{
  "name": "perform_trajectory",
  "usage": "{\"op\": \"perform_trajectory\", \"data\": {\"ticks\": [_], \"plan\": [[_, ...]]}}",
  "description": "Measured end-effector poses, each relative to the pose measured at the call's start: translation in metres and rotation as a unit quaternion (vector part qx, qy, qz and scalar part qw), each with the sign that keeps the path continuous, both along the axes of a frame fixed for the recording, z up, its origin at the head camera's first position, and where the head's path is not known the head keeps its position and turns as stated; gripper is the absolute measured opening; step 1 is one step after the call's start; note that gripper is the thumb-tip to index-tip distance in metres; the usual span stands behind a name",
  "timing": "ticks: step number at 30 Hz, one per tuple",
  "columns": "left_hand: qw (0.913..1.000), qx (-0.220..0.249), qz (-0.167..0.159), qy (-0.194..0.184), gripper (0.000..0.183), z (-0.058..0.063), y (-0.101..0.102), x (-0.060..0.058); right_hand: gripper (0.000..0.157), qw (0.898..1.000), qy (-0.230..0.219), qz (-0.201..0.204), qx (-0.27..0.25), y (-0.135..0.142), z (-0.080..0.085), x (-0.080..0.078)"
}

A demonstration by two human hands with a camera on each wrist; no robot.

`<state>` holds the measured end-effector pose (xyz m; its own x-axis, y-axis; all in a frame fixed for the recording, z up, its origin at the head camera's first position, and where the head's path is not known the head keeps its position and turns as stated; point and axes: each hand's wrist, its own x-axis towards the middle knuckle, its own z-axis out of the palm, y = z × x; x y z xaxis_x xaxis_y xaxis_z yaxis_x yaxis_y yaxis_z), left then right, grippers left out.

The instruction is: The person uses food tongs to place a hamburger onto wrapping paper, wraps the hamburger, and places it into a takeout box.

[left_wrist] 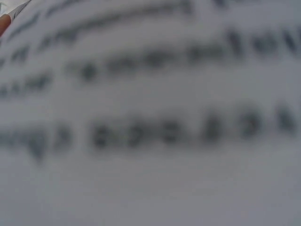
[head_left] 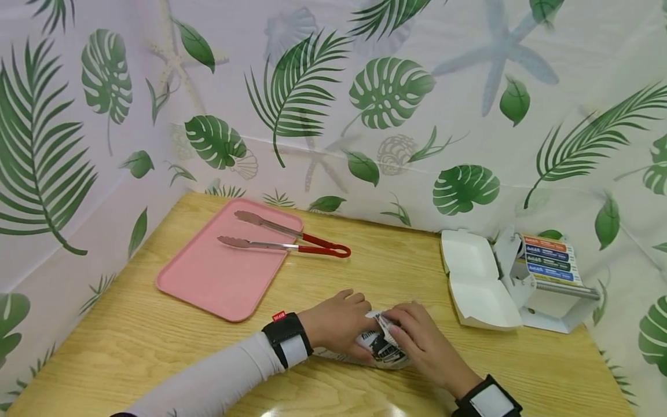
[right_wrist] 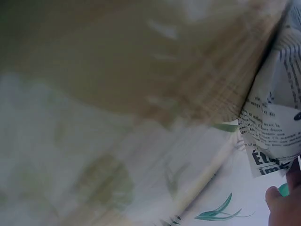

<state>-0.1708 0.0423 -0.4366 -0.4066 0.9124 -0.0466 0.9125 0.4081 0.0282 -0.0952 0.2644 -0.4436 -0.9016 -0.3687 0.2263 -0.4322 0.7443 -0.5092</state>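
A small bundle wrapped in newspaper-print paper [head_left: 385,350] lies on the table near its front edge. My left hand [head_left: 339,324] holds it from above, thumb along the near side and fingers over the far side. My right hand [head_left: 424,341] pinches a gathered fold of the paper at the right end. Blurred print on the paper [left_wrist: 155,117] fills the left wrist view. In the right wrist view, a crumpled printed edge of the paper [right_wrist: 273,127] shows at the right, with fingers just below it. What the paper wraps is hidden.
A pink tray [head_left: 213,278] at the left bears red-handled tongs [head_left: 260,243], whose handles reach past its edge. At the right stand an opened white takeout box [head_left: 482,301] and a metal dispenser [head_left: 552,304] with colourful printed packaging. A leaf-patterned cloth backs the wooden table [head_left: 114,336].
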Motion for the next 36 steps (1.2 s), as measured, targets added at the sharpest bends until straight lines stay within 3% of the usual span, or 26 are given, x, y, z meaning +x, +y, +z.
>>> {"op": "perform_trajectory", "data": {"ticks": [6, 10, 13, 18, 22, 24, 30, 36], "plan": [[0.9976, 0.012, 0.039, -0.056, 0.075, 0.004, -0.004, 0.000, 0.049, 0.992, -0.006, 0.025, 0.127, 0.001, 0.002, 0.002], [0.9962, 0.010, 0.031, -0.081, 0.079, 0.005, -0.008, -0.002, 0.059, 0.983, -0.037, 0.045, 0.175, -0.001, 0.010, 0.001], [0.9916, 0.014, 0.028, -0.126, 0.081, 0.002, -0.016, -0.004, 0.063, 0.978, -0.057, 0.062, 0.193, -0.006, 0.013, 0.000], [0.9742, 0.055, 0.018, -0.218, 0.071, 0.002, -0.038, -0.009, 0.064, 0.973, -0.067, 0.072, 0.208, -0.011, 0.016, 0.002], [0.9575, 0.097, 0.036, -0.269, 0.070, 0.002, -0.054, -0.010, 0.064, 0.972, -0.056, 0.070, 0.216, -0.010, 0.015, 0.004], [0.9580, 0.100, 0.044, -0.265, 0.074, 0.002, -0.059, -0.010, 0.064, 0.972, -0.048, 0.070, 0.217, -0.009, 0.013, 0.005], [0.9788, 0.074, 0.059, -0.181, 0.087, -0.002, -0.060, -0.005, 0.064, 0.974, -0.057, 0.058, 0.213, -0.008, 0.013, 0.007], [0.9862, 0.029, 0.099, -0.130, 0.097, -0.003, -0.065, 0.000, 0.063, 0.976, -0.060, 0.053, 0.204, -0.009, 0.010, 0.006]]}}
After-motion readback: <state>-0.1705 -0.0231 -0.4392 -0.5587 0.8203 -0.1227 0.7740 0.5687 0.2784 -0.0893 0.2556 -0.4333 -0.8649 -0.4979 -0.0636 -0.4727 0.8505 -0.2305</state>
